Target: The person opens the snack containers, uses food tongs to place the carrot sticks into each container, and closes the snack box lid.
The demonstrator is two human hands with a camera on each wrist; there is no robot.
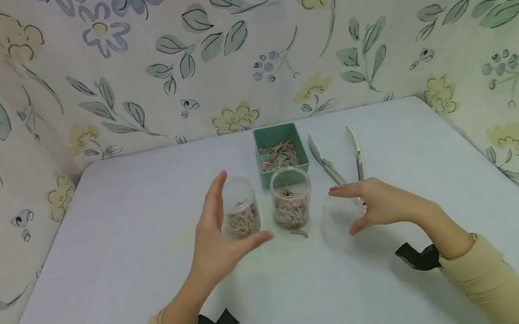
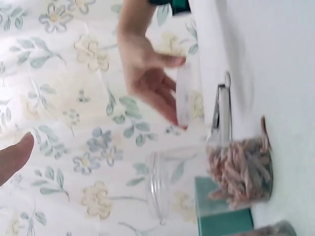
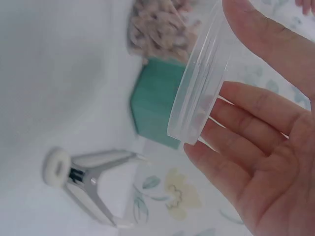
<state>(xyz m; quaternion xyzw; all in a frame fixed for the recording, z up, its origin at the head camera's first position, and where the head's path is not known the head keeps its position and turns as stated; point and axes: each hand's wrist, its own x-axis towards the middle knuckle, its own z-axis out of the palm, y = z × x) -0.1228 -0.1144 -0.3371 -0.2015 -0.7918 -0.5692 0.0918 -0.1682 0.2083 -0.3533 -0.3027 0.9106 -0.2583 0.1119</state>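
Observation:
My left hand, fingers and thumb spread wide, is held in the air in front of the left clear jar, gripping nothing. In the head view it overlaps that jar's edge; I cannot tell whether they touch. My right hand pinches a clear round lid by its rim between thumb and fingers, tilted above the table. The right clear jar stands uncovered between the hands. Both jars hold pinkish-brown strips about halfway up. One loose strip lies before the right jar.
Behind the jars stands a green tub with more strips in it. Tongs lie spread to the right of the tub, beyond my right hand. A floral curtain hangs around the white table.

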